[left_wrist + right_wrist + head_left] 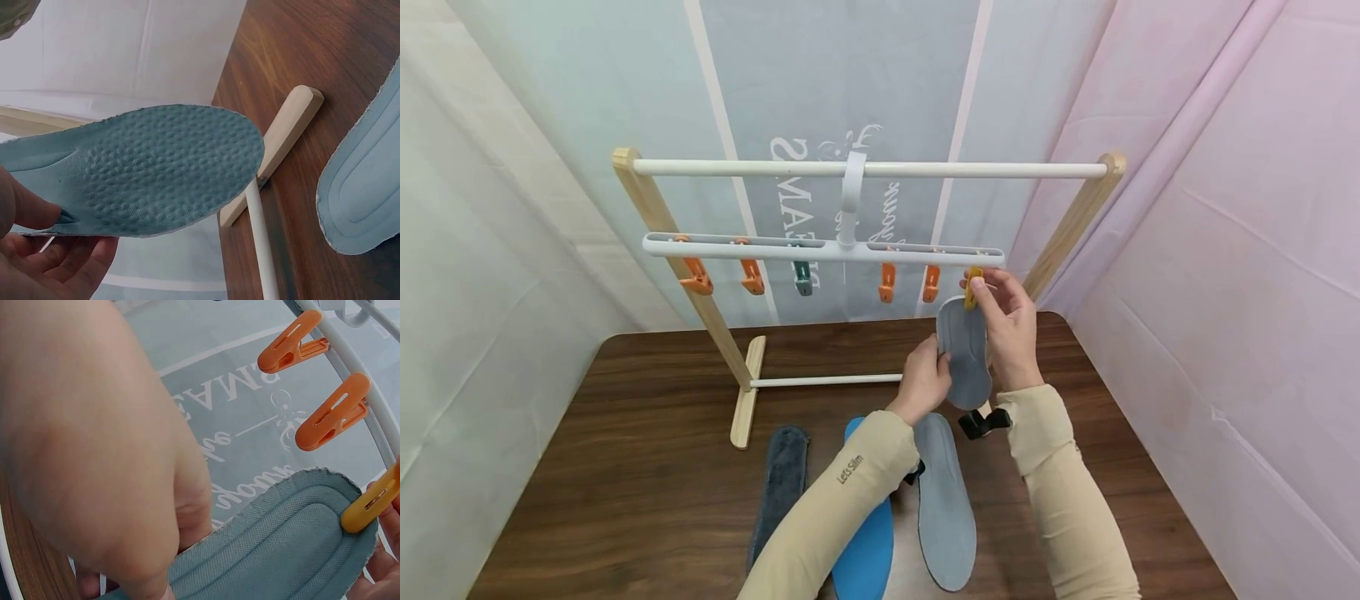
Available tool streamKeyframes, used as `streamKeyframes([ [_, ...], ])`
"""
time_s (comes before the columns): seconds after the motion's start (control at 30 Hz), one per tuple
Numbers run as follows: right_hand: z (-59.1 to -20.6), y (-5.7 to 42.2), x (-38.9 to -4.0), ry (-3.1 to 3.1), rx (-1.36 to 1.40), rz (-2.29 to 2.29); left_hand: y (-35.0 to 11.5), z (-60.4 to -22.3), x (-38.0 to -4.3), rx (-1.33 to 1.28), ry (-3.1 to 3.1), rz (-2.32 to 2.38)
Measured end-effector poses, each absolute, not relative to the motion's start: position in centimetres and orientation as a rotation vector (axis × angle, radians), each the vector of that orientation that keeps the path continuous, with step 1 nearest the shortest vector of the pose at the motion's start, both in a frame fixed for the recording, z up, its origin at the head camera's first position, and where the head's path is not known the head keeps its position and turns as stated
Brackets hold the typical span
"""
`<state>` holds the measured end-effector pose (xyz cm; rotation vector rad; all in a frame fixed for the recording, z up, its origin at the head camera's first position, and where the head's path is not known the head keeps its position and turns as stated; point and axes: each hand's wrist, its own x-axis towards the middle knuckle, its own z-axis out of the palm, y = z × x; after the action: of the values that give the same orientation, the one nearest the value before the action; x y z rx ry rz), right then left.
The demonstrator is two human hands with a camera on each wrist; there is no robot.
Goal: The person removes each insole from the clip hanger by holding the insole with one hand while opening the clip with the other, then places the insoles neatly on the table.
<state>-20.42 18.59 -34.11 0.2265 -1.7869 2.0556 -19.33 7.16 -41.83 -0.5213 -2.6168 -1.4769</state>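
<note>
A grey-blue insole hangs upright below the right end of a white hanger. My left hand grips the insole by its side edge, thumb on one face and fingers behind; its dimpled heel or toe end shows in the left wrist view. With thumb and fingers, my right hand pinches a yellow clip at the hanger's end. The clip's tip overlaps the insole's top edge; in the right wrist view the yellow clip lies over that stitched rim.
Orange clips and a dark green clip dangle from the hanger, which hooks over a white rod on a wooden stand. Below lie a grey insole, a blue insole and a dark fuzzy insole.
</note>
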Motion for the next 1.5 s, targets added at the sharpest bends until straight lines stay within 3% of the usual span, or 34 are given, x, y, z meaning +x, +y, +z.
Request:
streamKeyframes([
  [0.6,-34.2,18.7,-20.6,-1.694,0.23,2.117,6.4,-43.5,-17.1,-0.594,-2.694,-1.529],
  [1.5,-34.1,19.5,-19.9,-1.798,0.234,2.085,3.8,-46.8,-13.4,-0.411,-2.878,-1.779],
])
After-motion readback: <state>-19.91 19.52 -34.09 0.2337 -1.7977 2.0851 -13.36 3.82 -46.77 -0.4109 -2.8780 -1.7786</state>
